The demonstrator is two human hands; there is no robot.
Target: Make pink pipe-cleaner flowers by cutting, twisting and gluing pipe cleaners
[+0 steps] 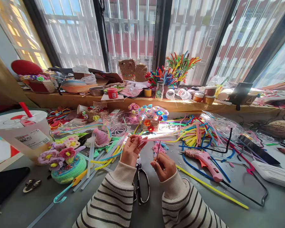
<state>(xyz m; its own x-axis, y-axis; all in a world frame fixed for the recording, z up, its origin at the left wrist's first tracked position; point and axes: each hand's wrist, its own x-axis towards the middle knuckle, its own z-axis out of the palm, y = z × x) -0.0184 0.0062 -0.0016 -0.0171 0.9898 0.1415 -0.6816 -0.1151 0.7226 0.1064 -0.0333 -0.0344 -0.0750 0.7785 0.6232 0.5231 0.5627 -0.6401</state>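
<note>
Past the scissors (139, 166), the left hand (131, 150) pinches a pink curl (140, 138). A pink stem (153, 139) runs sideways, to the right of it. Right of the scissors, the right hand (165, 166) squeezes a thin stick (158, 150), standing up, tip near the stem; I can't tell if they touch. Gray table (154, 193) shows beside the scissors.

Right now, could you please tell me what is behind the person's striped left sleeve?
Part of the black-handled scissors shows beside the left sleeve, which covers some of one handle loop. Anything else behind the sleeve is hidden.
</note>
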